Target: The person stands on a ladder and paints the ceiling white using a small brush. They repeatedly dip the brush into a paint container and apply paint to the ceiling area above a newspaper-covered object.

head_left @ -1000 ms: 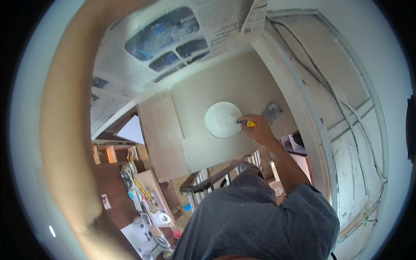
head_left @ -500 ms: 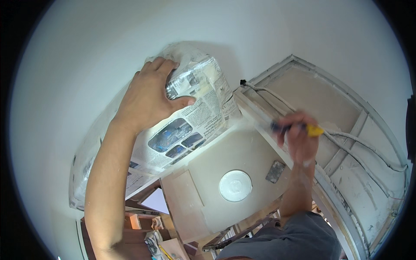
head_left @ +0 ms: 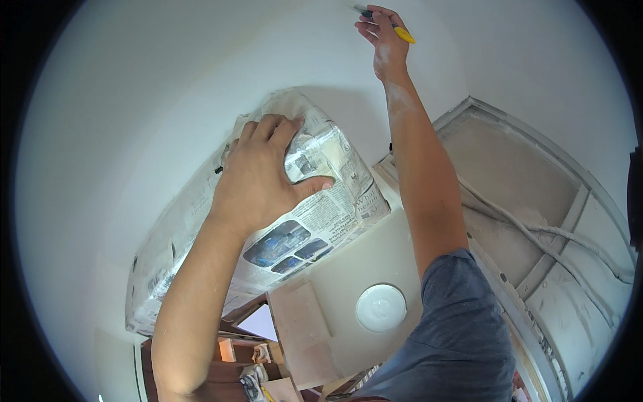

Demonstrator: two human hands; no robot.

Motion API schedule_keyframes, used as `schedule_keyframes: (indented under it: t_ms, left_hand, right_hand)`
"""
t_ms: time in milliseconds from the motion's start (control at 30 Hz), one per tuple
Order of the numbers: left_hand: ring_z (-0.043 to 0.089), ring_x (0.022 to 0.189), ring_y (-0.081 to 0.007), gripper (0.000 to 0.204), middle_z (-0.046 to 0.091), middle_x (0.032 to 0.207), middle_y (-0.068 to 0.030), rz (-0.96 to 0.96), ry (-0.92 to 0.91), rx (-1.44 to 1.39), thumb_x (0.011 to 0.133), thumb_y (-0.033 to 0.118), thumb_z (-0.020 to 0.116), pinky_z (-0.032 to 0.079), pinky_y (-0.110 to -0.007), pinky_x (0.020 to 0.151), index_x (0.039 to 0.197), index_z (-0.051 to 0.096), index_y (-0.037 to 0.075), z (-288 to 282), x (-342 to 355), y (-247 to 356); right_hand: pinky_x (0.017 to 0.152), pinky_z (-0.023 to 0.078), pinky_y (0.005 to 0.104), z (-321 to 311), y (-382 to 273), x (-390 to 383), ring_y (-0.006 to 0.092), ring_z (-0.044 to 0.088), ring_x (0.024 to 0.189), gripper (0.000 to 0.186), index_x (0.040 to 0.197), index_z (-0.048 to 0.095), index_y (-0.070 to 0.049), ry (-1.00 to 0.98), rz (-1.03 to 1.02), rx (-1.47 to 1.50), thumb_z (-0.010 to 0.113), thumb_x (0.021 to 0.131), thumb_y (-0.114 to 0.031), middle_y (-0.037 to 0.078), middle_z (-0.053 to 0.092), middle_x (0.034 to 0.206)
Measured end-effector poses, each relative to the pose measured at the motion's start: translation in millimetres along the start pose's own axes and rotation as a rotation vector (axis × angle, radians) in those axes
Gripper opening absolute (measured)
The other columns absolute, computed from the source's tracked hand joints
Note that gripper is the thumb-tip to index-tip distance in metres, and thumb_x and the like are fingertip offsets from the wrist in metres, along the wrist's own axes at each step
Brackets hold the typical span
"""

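My left hand (head_left: 258,177) grips the edge of a bulky, newspaper-wrapped unit (head_left: 278,244) on the white wall (head_left: 181,94), its fingers curled over the covering and thumb spread across the front. Raised high, my right hand (head_left: 388,40) is closed on a small brush (head_left: 404,34) with a yellow and dark handle; the blurred tip is close to the white wall, and whether it touches cannot be made out. White smears mark that wrist. Below, a round tub of white substance (head_left: 380,307) stands on a pale board (head_left: 338,264).
On the right is a recessed, grey-framed panel (head_left: 509,154) crossed by loose cables (head_left: 549,244). A pale wooden strip (head_left: 301,321) lies on the board. Far below are wooden shelves (head_left: 228,350) with mixed items, partly hidden by my arms.
My right hand has lifted the brush from the tub up to the wall. My left hand has come onto the wrapped unit, and the view has tilted upward.
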State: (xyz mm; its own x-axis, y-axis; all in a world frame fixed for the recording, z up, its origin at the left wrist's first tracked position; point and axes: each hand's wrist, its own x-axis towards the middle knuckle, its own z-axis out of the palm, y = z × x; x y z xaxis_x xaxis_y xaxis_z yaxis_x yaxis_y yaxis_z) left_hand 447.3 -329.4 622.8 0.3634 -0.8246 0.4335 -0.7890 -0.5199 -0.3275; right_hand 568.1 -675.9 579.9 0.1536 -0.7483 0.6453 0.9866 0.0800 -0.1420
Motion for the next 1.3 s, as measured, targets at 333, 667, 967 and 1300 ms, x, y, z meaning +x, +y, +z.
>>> schedule_keyframes:
  t_ms: [333,667,967,1300]
  left_hand:
    - [0.055,0.138,-0.0425,0.1,0.06,0.147,-0.018,-0.032,-0.068,-0.007,0.075,0.065,0.09,0.048,-0.054,0.117,0.15,0.06,0.005,-3.9,2.2,3.5]
    - [0.056,0.138,-0.0414,0.102,0.061,0.146,-0.0191,-0.035,-0.069,0.006,0.073,0.065,0.091,0.046,-0.054,0.118,0.149,0.061,0.004,-1.2,3.7,3.4]
    - [0.056,0.138,-0.0391,0.104,0.062,0.145,-0.0181,-0.041,-0.063,0.02,0.072,0.068,0.091,0.047,-0.052,0.118,0.149,0.062,0.004,-0.5,3.2,3.7]
    - [0.056,0.137,-0.0396,0.104,0.062,0.145,-0.0189,-0.021,-0.053,0.01,0.071,0.068,0.091,0.047,-0.052,0.118,0.148,0.062,0.003,-0.2,3.3,2.8]
  right_hand:
    - [0.097,0.048,0.0318,10.6,63.9,44.5,0.0143,0.068,0.113,0.029,0.13,0.075,-0.01,0.02,-0.016,-0.012,0.068,0.108,-0.028,0.003,0.077,0.12]
    - [0.105,0.044,0.0355,0.0,70.4,51.7,0.0182,0.065,0.121,0.034,0.136,0.075,-0.011,-0.002,-0.042,-0.051,0.069,0.108,-0.029,0.005,0.076,0.127]
    - [0.111,0.046,0.0359,7.2,58.5,46.5,0.0214,0.067,0.121,0.031,0.136,0.074,-0.006,-0.019,-0.094,-0.179,0.063,0.112,-0.021,0.01,0.076,0.127]
    - [0.102,0.05,0.0277,3.5,79.2,62.3,0.0166,0.069,0.107,0.028,0.131,0.075,0.0,-0.025,-0.216,-0.203,0.064,0.109,-0.013,0.008,0.077,0.114]
